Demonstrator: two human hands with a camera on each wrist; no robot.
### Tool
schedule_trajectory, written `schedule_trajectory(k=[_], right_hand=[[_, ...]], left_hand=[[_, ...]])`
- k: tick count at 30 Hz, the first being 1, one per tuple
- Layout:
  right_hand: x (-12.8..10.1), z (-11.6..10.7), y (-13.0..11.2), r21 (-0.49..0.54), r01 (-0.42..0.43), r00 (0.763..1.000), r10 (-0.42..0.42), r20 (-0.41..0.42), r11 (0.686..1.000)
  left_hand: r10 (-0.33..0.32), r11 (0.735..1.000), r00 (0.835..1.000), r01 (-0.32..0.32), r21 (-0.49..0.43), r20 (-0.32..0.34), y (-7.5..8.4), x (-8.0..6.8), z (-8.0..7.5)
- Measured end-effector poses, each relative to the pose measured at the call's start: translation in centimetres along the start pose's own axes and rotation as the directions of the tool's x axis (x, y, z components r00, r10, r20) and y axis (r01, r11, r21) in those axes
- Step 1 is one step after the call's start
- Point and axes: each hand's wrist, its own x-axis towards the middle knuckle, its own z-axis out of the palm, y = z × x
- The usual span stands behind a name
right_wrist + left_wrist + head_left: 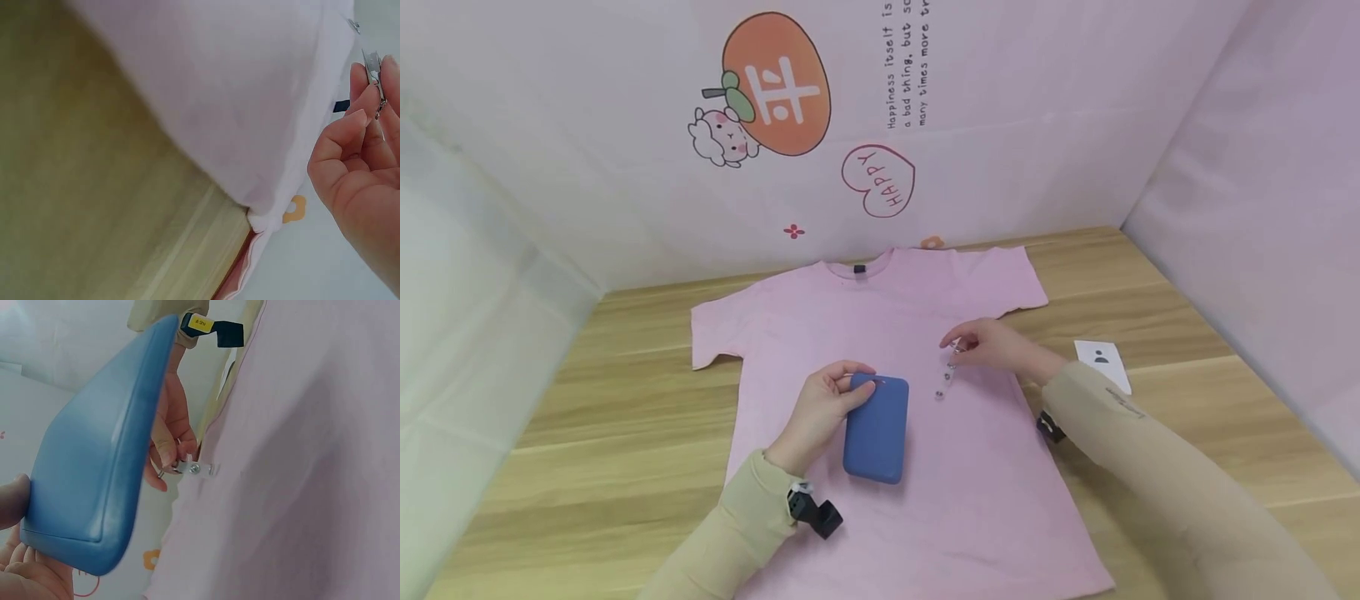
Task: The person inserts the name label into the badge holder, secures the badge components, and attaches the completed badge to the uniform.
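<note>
Blue case (876, 433): rectangular with rounded corners; held raised over the shirt, long side running toward the wearer; a seam line shows near its edge in the left-wrist view.
Left hand (831, 404): clamped on the case at its upper left corner, thumb on the face, fingers behind.
Case against grip: most of its body lies outside the grip, extending below and to the right of the thumb; a small mark shows at the top edge beside the thumb tip.
Right hand (992, 343): thumb and fingertips pinched together on the strip's upper end; well clear of the case.
Clear strip (947, 377): see-through, with round metal studs; trails down from the pinch, to the right of the case, not touching it.
Pink T-shirt (805, 325): spread flat under both hands, sleeves out, neck at the far edge, dark label (860, 269) inside the collar.
Wooden table (610, 433): light grain, bears the shirt.
White card (1102, 365): on the wood beyond the right forearm, dark marks on it.
Backdrop (1000, 167): pale, printed with an orange fruit (782, 83) and a "HAPPY" heart (880, 182).
</note>
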Motion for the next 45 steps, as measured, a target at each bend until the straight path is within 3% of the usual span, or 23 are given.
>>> schedule_trajectory(k=[10,28,38,45], right_hand=[[1.0,0.1,0.5,-0.088,0.052,0.998,-0.049,0.038,0.995],[1.8,0.4,0.3,-0.208,0.053,0.999,-0.049,0.023,0.977],[1.9,0.3,0.2,-0.277,0.071,0.994,-0.046,0.098,0.958],[1.8,-0.1,0.7,-0.234,0.157,0.987,-0.145,0.070,0.959]], left_hand=[[-0.004,1.000,1.000,0.004,-0.009,-0.002,-0.3,-0.3,-0.2],[-0.005,1.000,1.000,0.005,-0.009,0.004,-0.3,-0.2,0.0],[0.000,1.000,1.000,0.000,0.005,0.019,-0.3,-0.3,0.1],[0.006,1.000,1.000,-0.006,0.005,0.010,-0.2,-0.3,0.2]])
